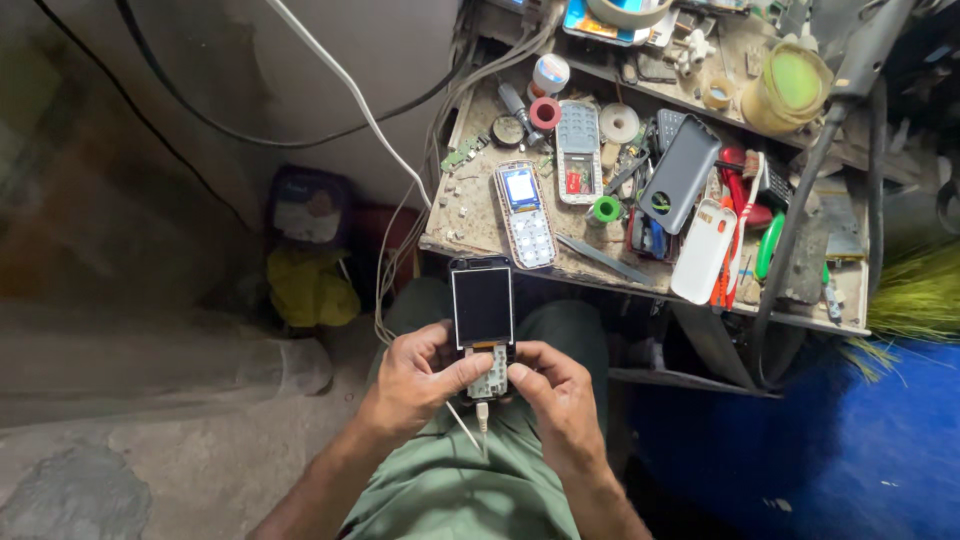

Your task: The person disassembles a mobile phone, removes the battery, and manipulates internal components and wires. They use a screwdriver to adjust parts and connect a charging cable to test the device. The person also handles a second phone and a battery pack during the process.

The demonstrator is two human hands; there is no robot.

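A small keypad phone (483, 325) with its front cover removed is held over the lap by both hands, low and close to the body so the dark screen faces upward. The left hand (415, 380) is closed around the phone's lower left edge, its thumb laid across the exposed keypad board; the right hand (555, 390) is closed on the lower right edge, thumb and forefinger pinched at the board, apparently to steady it. A thin white cable (481, 417) is plugged into the bottom end and hangs down over the green trousers (450, 490). Just beyond, on the cluttered counter (470, 215), a second opened phone (525, 212) is lying face up with its screen lit, beside a grey keypad shell (578, 150) and a dark power bank (680, 172), kept within reach.
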